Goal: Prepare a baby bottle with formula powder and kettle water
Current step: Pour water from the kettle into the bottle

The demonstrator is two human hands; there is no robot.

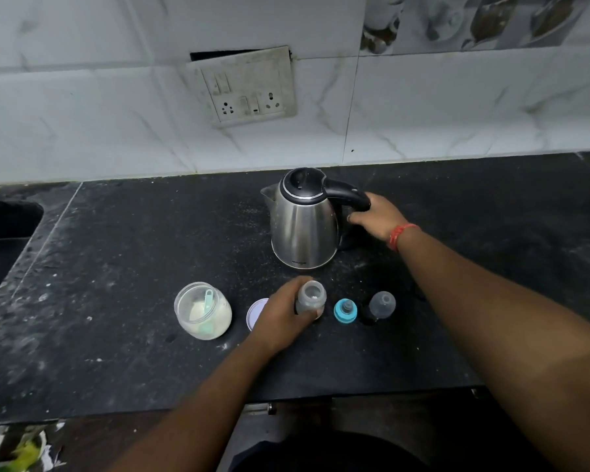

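Observation:
A steel kettle [304, 223] with a black lid and handle stands at the back of the black counter. My right hand [377, 216] is wrapped around its handle. In front of it stands the open baby bottle [311, 296], upright, with some white powder inside; my left hand [281, 315] grips its side. An open clear jar [201, 311] of formula powder with a green scoop [207, 306] inside stands to the left. The jar's white lid [254, 311] lies partly hidden behind my left hand. The teal collar with the teat [345, 311] and the clear cap [382, 304] sit to the right.
The black stone counter [116, 267] carries specks of spilled powder. A dark sink [4, 229] opens at the far left. A switch and socket panel [246, 90] hangs on the tiled wall behind the kettle.

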